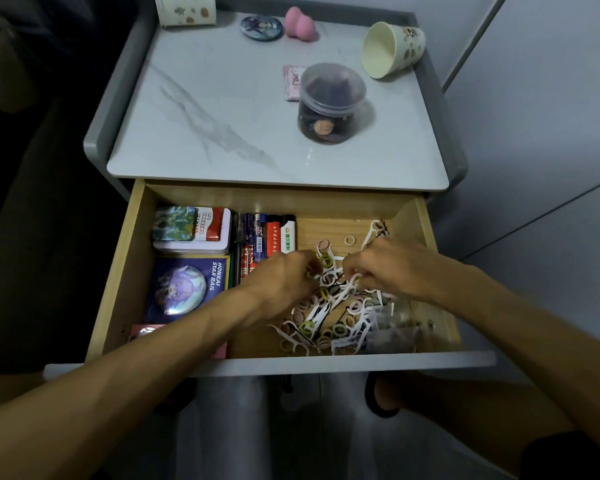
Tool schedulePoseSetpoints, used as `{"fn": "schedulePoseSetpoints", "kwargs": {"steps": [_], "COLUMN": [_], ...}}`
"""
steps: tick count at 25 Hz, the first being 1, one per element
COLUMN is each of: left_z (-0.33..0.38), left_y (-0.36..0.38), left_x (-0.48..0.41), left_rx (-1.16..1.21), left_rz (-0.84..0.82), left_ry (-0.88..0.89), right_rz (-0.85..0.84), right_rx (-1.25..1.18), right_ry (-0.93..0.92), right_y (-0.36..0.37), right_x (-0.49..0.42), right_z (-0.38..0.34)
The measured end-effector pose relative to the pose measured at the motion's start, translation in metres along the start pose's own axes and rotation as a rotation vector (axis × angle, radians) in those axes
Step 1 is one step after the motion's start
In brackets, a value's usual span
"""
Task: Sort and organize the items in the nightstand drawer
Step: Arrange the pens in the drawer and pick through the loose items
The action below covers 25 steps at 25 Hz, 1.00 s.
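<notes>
Head view: nightstand [222,116], drawer [326,202] pulled fully open. Pile [329,317] of hair ties and floss picks covers the drawer's right half. Left hand [281,278] and right hand [392,265] are both in the pile's far end, fingers curled and pinching pieces; can't tell which ones. Drawer's left side: blue box [184,289] in front, tin [191,233] behind it, lighters [274,237] in a row just right of the tin. On top: lidded jar [329,105] upright, paper cup [392,48] tipped on its side.
</notes>
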<state>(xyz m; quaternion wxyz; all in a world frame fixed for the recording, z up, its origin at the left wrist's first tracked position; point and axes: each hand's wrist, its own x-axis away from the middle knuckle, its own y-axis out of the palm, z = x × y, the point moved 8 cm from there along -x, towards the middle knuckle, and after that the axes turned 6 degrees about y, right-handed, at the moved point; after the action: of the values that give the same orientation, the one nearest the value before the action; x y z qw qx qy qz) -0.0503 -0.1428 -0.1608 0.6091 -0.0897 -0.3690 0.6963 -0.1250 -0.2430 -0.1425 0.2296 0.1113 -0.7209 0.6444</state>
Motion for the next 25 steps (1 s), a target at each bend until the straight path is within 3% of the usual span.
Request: {"fn": "schedulePoseSetpoints", "kwargs": {"steps": [4,18,25], "left_z": [0.010,0.015,0.007], "left_y": [0.006,0.008,-0.005], "left_x": [-0.001,0.005,0.003], "left_rx": [0.068,-0.116,0.096], "left_rz": [-0.050,-0.103,0.029], "left_ry": [0.046,0.089,0.031], "right_rz": [0.043,0.002,0.038], "right_rx": [-0.212,-0.599,-0.646], "right_ry": [-0.017,0.139,0.062], "right_y": [-0.013,-0.008,-0.021], "right_x": [0.000,0.000,-0.002], "right_z": [-0.004,0.021,0.018]}}
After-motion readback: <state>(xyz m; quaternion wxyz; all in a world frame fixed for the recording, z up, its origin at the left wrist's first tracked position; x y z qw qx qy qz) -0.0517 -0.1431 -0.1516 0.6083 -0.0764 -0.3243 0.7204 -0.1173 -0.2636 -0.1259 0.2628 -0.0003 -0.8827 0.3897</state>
